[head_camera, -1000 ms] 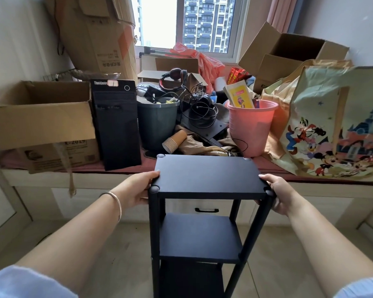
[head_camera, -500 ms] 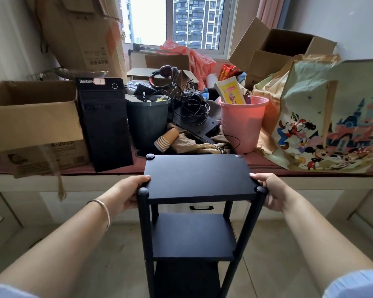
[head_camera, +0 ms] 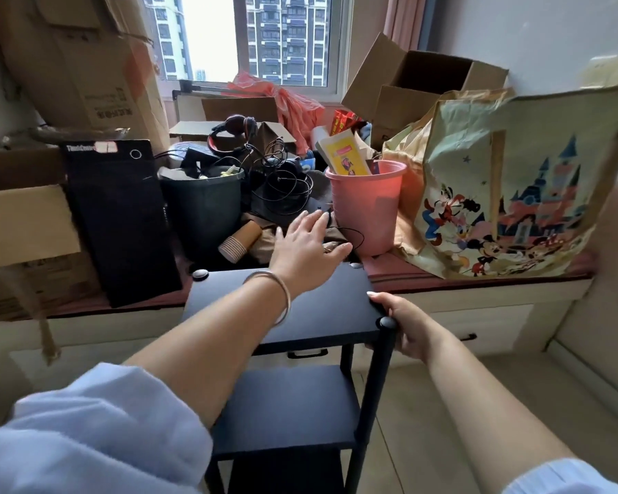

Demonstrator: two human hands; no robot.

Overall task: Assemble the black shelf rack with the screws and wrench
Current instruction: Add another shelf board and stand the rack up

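Observation:
The black shelf rack (head_camera: 336,315) stands upright on the floor in front of a window bench, with a top board, a middle board and round black posts capped at the corners. My right hand (head_camera: 404,328) grips the rack's near right corner by the post. My left hand (head_camera: 307,246) is stretched out over the top board's far edge, fingers spread and empty, above the clutter by the pink bucket. No screws or wrench are visible.
The bench holds a black computer tower (head_camera: 122,219), a dark bin (head_camera: 204,205), a pink bucket (head_camera: 366,205), stacked paper cups (head_camera: 238,240), tangled cables and headphones (head_camera: 236,135), a cartoon bag (head_camera: 507,194) and cardboard boxes (head_camera: 25,222). Tiled floor lies to the right.
My left hand has let go of the rack's left corner and reached forward across the top board toward the bench clutter. The right hand keeps its hold on the right corner.

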